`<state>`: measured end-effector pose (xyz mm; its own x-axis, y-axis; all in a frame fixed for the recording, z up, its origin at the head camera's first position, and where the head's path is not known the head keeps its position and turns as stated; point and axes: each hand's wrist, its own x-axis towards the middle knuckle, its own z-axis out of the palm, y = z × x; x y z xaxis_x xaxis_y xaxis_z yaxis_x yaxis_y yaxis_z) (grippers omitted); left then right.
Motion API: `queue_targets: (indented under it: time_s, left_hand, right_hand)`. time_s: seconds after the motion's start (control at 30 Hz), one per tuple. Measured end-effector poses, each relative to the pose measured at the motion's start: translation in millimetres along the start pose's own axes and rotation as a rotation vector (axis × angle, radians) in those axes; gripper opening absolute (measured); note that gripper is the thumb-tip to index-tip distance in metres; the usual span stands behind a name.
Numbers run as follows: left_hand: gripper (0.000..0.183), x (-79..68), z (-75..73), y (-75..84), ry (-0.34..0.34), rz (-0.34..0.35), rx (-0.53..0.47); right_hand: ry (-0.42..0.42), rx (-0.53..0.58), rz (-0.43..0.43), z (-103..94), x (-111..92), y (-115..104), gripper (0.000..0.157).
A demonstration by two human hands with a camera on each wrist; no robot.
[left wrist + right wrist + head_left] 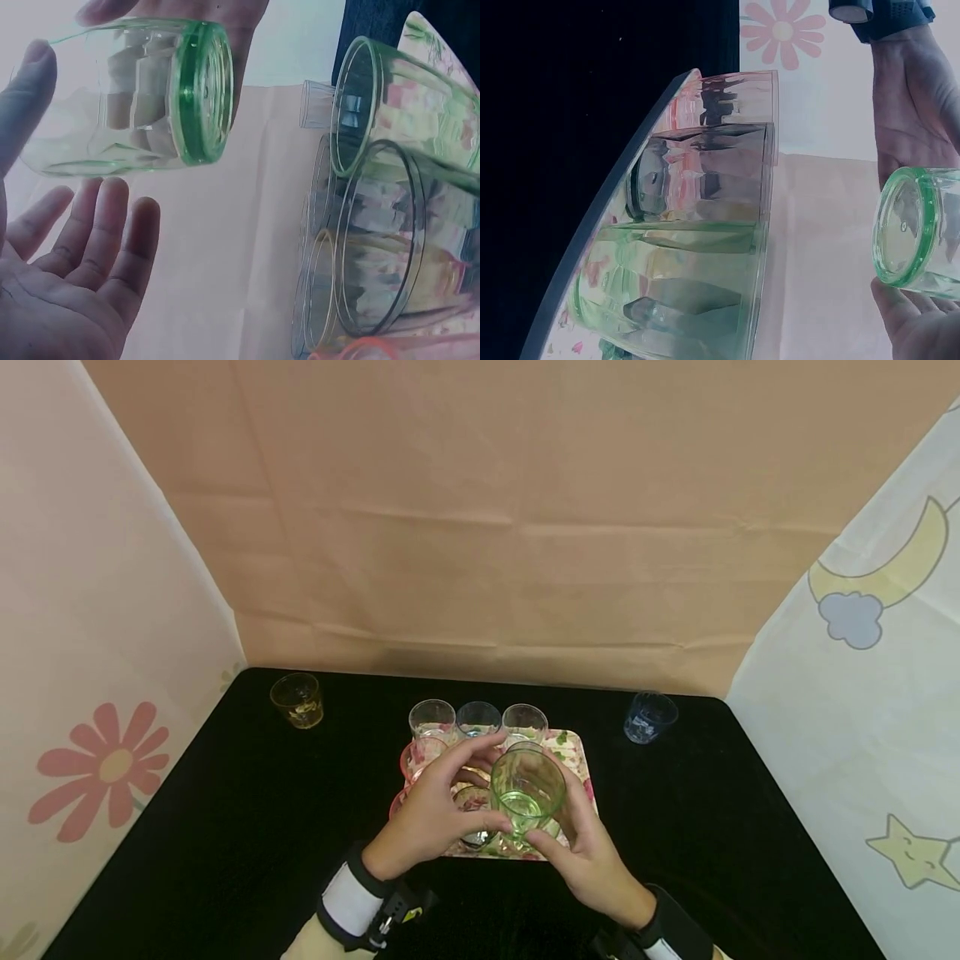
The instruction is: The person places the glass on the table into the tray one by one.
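Above the front of a floral tray [576, 758], a green-tinted glass [527, 787] is held up by my right hand [592, 852], its thumb and fingers on either side. On the other side my left hand [431, 810] is spread in a loose curve, with its thumb by the rim and its fingertips close to the glass wall in the left wrist view. Beneath the hands stand a grey glass [705, 176] and another green glass [682, 277] on the tray. Pink-red glasses [408, 764] line its left side, partly hidden by my left hand.
Three clear or bluish glasses [478, 717] form the tray's back row. A yellow glass [298, 700] lies tilted at the table's back left, and a blue glass [649, 718] at the back right. Cloth walls surround the black table [225, 827] on three sides.
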<state>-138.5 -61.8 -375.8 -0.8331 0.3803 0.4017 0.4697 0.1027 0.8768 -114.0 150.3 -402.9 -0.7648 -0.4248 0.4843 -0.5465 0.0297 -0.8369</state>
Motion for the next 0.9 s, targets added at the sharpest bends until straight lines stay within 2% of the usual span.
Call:
queue_targets:
  time_s: [0.13, 0.2, 0.27, 0.33, 0.43, 0.53, 0.6, 0.67, 0.77, 0.9]
  left_hand:
    - [0.071, -0.6, -5.2, -2.7, 0.041, 0.021, 0.007]
    - [0.054, -1.0, -10.5, -4.2, 0.102, 0.024, -0.005]
    - [0.035, -1.5, -18.3, -5.9, 0.197, 0.006, -0.015]
    - [0.022, -2.8, -28.3, -9.7, 0.320, -0.035, -0.005]
    - [0.025, -6.5, -45.6, -18.7, 0.496, -0.139, 0.065]
    - [0.031, -12.8, -61.4, -33.0, 0.595, -0.285, 0.171]
    - [0.030, -18.1, -69.1, -44.5, 0.606, -0.400, 0.235]
    - [0.029, -24.3, -74.2, -56.8, 0.571, -0.512, 0.267]
    - [0.028, -33.9, -77.7, -73.4, 0.457, -0.653, 0.261]
    - [0.031, -43.8, -76.9, -86.8, 0.298, -0.776, 0.215]
  right_hand:
    - [0.040, 0.011, -0.019, 0.1, 0.1, 0.8, 0.083]
    - [0.054, 0.021, -0.039, -1.1, 0.1, 0.9, 0.083]
    - [0.070, 0.022, -0.051, -3.7, -0.6, 0.9, 0.083]
    - [0.083, 0.015, -0.057, -7.6, -2.0, 1.2, 0.083]
    - [0.107, 0.002, -0.030, -15.1, -5.6, 1.2, 0.085]
    - [0.131, 0.000, -0.016, -24.3, -10.1, 1.8, 0.087]
    - [0.150, -0.012, -0.012, -31.1, -13.2, 2.2, 0.087]
    - [0.167, -0.032, -0.008, -38.4, -16.6, 3.0, 0.088]
    - [0.198, -0.078, 0.039, -49.0, -22.2, 4.4, 0.089]
    - [0.229, -0.157, 0.113, -61.0, -29.5, 9.8, 0.089]
